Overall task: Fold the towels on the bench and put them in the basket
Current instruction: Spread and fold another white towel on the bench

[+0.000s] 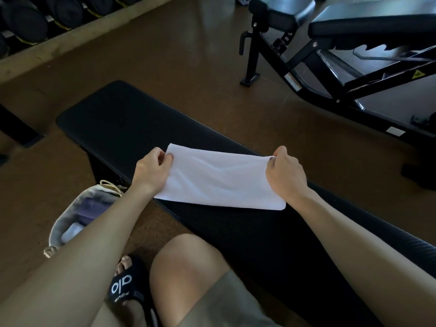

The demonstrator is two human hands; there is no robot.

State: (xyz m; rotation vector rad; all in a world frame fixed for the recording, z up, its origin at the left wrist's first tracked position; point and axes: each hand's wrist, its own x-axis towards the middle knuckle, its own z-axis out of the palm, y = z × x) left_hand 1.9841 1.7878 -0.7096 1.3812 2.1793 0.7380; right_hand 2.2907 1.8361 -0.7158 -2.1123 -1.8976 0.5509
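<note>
A white towel (219, 179), folded into a long strip, lies across the black padded bench (122, 119). My left hand (151, 169) pinches the towel's far left corner. My right hand (284, 172) pinches its far right corner. The towel's near edge rests on the bench pad. A grey fabric basket (61, 223) with rope handles stands on the floor left of the bench, partly hidden under my left forearm. Folded cloth, purple and white, shows inside it.
An adjustable black weight bench (342, 55) stands at the back right. A rack of dark dumbbells (35, 17) runs along the back left. My knee (188, 267) and sandalled foot (127, 286) are beside the bench near the basket. Brown floor surrounds everything.
</note>
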